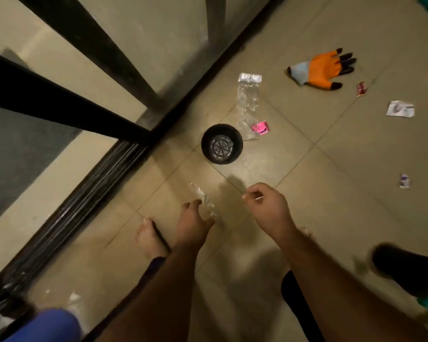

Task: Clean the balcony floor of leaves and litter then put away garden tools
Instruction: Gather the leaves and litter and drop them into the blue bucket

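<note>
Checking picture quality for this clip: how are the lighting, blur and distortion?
Head view: dim, warm light; hands cast soft shadows on the floor; the black slipper at lower right is motion-blurred; the railing bends from wide-angle distortion; the orange glove is fairly sharp.

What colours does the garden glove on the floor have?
The garden glove is orange with black fingertips and a light blue cuff, seen in the head view.

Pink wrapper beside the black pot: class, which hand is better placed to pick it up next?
Probably the right hand. It holds nothing clearly visible and is nearer the pink wrapper, while the left hand already grips clear plastic.
</note>
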Motion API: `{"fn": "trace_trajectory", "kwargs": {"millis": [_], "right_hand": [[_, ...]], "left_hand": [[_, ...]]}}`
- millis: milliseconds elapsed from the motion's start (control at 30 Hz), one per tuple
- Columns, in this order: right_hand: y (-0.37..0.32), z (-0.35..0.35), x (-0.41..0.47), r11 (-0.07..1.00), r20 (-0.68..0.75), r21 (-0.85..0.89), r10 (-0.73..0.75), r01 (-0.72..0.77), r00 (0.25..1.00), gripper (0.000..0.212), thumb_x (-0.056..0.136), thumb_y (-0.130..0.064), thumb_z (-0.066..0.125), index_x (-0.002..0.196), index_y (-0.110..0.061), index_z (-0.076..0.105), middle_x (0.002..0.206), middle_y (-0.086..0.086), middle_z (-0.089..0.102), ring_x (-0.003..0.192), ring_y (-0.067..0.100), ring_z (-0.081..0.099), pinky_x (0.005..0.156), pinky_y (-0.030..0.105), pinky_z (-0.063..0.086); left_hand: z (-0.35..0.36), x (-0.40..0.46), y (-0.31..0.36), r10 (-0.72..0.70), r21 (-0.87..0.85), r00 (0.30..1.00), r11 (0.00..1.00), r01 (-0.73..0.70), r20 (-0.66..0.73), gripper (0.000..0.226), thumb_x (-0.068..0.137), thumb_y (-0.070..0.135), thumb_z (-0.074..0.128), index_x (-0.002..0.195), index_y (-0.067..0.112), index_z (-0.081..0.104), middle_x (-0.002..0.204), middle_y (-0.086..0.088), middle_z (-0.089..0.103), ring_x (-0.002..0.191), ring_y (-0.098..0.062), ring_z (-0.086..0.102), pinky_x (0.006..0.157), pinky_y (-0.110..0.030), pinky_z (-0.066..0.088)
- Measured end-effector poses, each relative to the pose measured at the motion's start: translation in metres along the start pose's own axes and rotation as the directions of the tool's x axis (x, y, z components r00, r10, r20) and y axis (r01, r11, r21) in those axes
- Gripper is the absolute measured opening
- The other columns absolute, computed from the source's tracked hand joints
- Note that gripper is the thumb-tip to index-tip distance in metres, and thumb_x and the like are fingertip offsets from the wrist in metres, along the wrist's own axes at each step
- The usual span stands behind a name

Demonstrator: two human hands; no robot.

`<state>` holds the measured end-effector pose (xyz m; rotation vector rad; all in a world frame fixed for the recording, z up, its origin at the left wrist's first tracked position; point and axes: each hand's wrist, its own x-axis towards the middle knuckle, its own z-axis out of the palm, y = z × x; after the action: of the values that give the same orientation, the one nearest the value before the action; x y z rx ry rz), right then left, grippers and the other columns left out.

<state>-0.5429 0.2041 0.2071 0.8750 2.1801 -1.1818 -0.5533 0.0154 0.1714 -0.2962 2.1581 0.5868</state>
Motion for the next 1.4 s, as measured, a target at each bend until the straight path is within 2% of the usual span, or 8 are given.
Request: {"fn": "trace_trajectory", "kwargs": {"millis": [233, 400, 533, 800, 1033, 1167, 1267, 1400], "right_hand": [[0.073, 0.047, 0.107, 0.990, -0.134, 0.103, -0.087, 0.101, 0.987, 0.005, 0.092, -0.020, 0.066, 0.096, -0.017, 0.068, 0.092, -0.006, 0.068, 0.086, 0.010, 0.063, 0.073, 0.022, 0.049], [0.090, 0.030, 0.179, 0.969, -0.351, 0.145, -0.137, 0.198, 0.926, 0.009, 0.090, -0.017, 0.066, 0.086, -0.025, 0.066, 0.079, -0.017, 0.064, 0.079, 0.008, 0.062, 0.076, 0.025, 0.049], [0.074, 0.011, 0.244, 0.953, -0.465, 0.094, -0.214, 0.288, 0.859, 0.006, 0.092, -0.020, 0.065, 0.094, -0.016, 0.069, 0.088, -0.005, 0.069, 0.082, 0.013, 0.064, 0.077, 0.029, 0.053], [0.018, -0.014, 0.334, 0.843, -0.421, -0.295, -0.537, 0.449, 0.731, 0.024, 0.090, -0.030, 0.064, 0.112, -0.021, 0.066, 0.112, -0.002, 0.065, 0.103, 0.016, 0.058, 0.082, 0.030, 0.049], [0.014, 0.001, 0.345, 0.638, 0.047, -0.616, -0.556, 0.462, 0.830, 0.084, 0.080, -0.056, 0.071, 0.151, -0.030, 0.035, 0.164, -0.005, 0.018, 0.152, 0.021, 0.008, 0.119, 0.047, 0.014], [0.004, 0.012, 0.345, 0.563, -0.119, -0.705, -0.693, 0.431, 0.711, 0.025, 0.093, -0.038, 0.064, 0.104, -0.017, 0.071, 0.112, 0.004, 0.067, 0.112, 0.022, 0.056, 0.094, 0.034, 0.042], [-0.005, 0.006, 0.333, 0.732, -0.276, -0.503, -0.639, 0.459, 0.718, 0.014, 0.093, -0.018, 0.057, 0.093, -0.010, 0.069, 0.095, 0.011, 0.069, 0.092, 0.029, 0.062, 0.072, 0.030, 0.038], [-0.010, -0.035, 0.318, 0.837, -0.548, -0.217, -0.531, 0.503, 0.647, 0.021, 0.090, -0.005, 0.050, 0.102, -0.006, 0.067, 0.098, 0.015, 0.070, 0.091, 0.030, 0.062, 0.075, 0.035, 0.046]], "left_hand": [[0.089, 0.096, -0.061, 0.168, 0.212, 0.957, 0.970, -0.118, -0.236, 0.117, 0.068, 0.054, 0.083, 0.156, 0.007, 0.021, 0.140, -0.014, 0.043, 0.117, -0.029, 0.049, 0.099, -0.035, 0.045], [0.113, 0.123, -0.090, 0.236, 0.362, 0.928, 0.924, -0.122, -0.288, 0.091, 0.084, 0.068, 0.059, 0.155, 0.020, 0.028, 0.153, -0.010, 0.029, 0.133, -0.033, 0.032, 0.109, -0.049, 0.039], [0.103, 0.155, -0.093, 0.313, 0.331, 0.843, 0.928, -0.174, -0.437, 0.041, 0.091, 0.043, 0.058, 0.120, 0.015, 0.065, 0.127, -0.011, 0.054, 0.115, -0.029, 0.042, 0.094, -0.049, 0.041], [0.007, 0.216, -0.024, 0.185, -0.143, 0.658, 0.900, -0.411, -0.730, 0.016, 0.098, 0.009, 0.054, 0.110, 0.015, 0.064, 0.105, 0.001, 0.064, 0.095, -0.016, 0.059, 0.082, -0.036, 0.047], [-0.056, 0.234, 0.056, 0.355, -0.199, 0.671, 0.774, -0.602, -0.651, 0.023, 0.103, 0.012, 0.039, 0.109, 0.020, 0.059, 0.099, 0.005, 0.058, 0.092, -0.011, 0.056, 0.074, -0.025, 0.043], [-0.081, 0.231, 0.108, 0.512, -0.140, 0.651, 0.716, -0.684, -0.561, 0.028, 0.105, 0.032, 0.041, 0.095, 0.014, 0.061, 0.083, 0.005, 0.056, 0.075, -0.006, 0.051, 0.067, -0.026, 0.038], [-0.085, 0.230, 0.147, 0.617, -0.007, 0.629, 0.711, -0.703, -0.472, 0.056, 0.106, 0.045, 0.033, 0.074, 0.004, 0.053, 0.068, -0.003, 0.046, 0.062, -0.015, 0.043, 0.062, -0.033, 0.033], [-0.073, 0.233, 0.204, 0.687, 0.086, 0.679, 0.716, -0.692, -0.258, 0.042, 0.105, 0.039, 0.040, 0.077, 0.015, 0.060, 0.071, 0.002, 0.060, 0.061, -0.011, 0.054, 0.061, -0.029, 0.042]]}}
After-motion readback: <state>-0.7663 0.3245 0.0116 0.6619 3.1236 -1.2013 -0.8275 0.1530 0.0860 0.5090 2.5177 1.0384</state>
